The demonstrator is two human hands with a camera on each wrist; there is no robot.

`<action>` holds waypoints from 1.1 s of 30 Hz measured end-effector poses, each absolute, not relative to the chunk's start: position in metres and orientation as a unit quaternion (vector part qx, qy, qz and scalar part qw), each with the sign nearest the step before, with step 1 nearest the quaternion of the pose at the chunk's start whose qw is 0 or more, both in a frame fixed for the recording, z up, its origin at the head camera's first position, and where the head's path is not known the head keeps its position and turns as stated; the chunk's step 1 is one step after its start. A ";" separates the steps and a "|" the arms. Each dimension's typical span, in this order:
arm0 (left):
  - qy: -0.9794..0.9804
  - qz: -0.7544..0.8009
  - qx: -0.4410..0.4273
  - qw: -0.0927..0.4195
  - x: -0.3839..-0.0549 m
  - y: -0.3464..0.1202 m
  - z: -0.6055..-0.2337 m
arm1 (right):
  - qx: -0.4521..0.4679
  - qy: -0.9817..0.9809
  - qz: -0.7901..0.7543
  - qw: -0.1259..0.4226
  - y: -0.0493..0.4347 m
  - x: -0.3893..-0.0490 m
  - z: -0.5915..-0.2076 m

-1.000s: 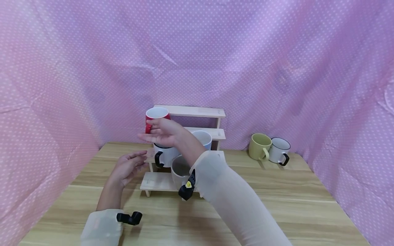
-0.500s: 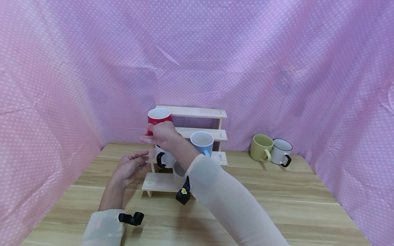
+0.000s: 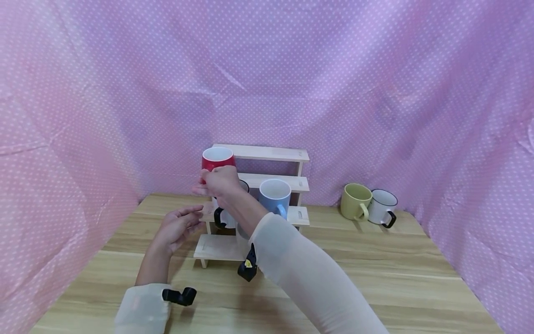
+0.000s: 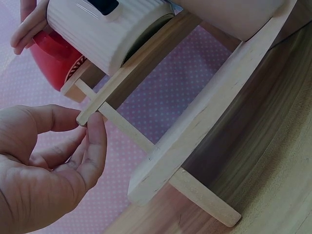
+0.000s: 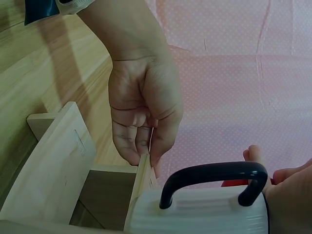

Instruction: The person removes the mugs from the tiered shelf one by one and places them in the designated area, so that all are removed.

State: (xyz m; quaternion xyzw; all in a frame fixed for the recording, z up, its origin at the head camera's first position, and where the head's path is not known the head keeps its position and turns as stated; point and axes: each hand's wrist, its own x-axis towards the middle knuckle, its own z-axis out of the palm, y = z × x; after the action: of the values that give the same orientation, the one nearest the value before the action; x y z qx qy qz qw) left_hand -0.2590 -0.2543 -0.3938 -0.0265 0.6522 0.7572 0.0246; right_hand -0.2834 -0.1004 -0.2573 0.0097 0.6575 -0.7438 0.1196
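A red mug (image 3: 219,160) with a white inside stands upright at the left end of the stepped wooden rack's (image 3: 271,152) third step. My right hand (image 3: 223,182) pinches it at the handle; the wrist hides part of the rack. My left hand (image 4: 53,161) pinches the left end of the second step between thumb and fingers. On that step, beside the left hand, sits a white mug with a black handle (image 5: 219,178). To its right is a light blue mug (image 3: 274,197). A pale mug (image 3: 242,239) on the lowest step is mostly behind the right wrist.
At the back right of the wooden table (image 3: 375,273), an olive-green mug (image 3: 353,202) and a white mug with a black rim and handle (image 3: 381,207) stand side by side. A pink dotted cloth (image 3: 267,74) hangs behind and along both sides.
The right hand has closed on the red mug's handle and shifted slightly right, so more of the blue mug shows. The left hand has stayed at the rack's end; the view shifted slightly.
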 end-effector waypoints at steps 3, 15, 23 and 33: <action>0.652 0.757 -0.029 0.023 -0.260 -0.254 -0.395 | 0.005 0.659 -0.743 0.118 -0.100 -0.283 -0.259; 0.654 0.756 -0.030 0.023 -0.258 -0.254 -0.398 | -0.040 0.662 -0.742 0.095 -0.098 -0.278 -0.263; 0.659 0.751 -0.027 0.023 -0.257 -0.254 -0.398 | -0.142 0.660 -0.733 0.082 -0.087 -0.281 -0.259; 0.655 0.755 -0.030 0.021 -0.257 -0.253 -0.398 | -0.185 0.680 -0.705 0.081 -0.061 -0.288 -0.240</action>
State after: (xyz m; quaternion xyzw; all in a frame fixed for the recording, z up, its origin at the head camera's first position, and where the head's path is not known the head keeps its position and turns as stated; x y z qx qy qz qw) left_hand -0.2572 -0.2532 -0.3979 -0.0303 0.6549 0.7548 0.0213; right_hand -0.2879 -0.0612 -0.2405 -0.1848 0.6796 -0.7053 0.0811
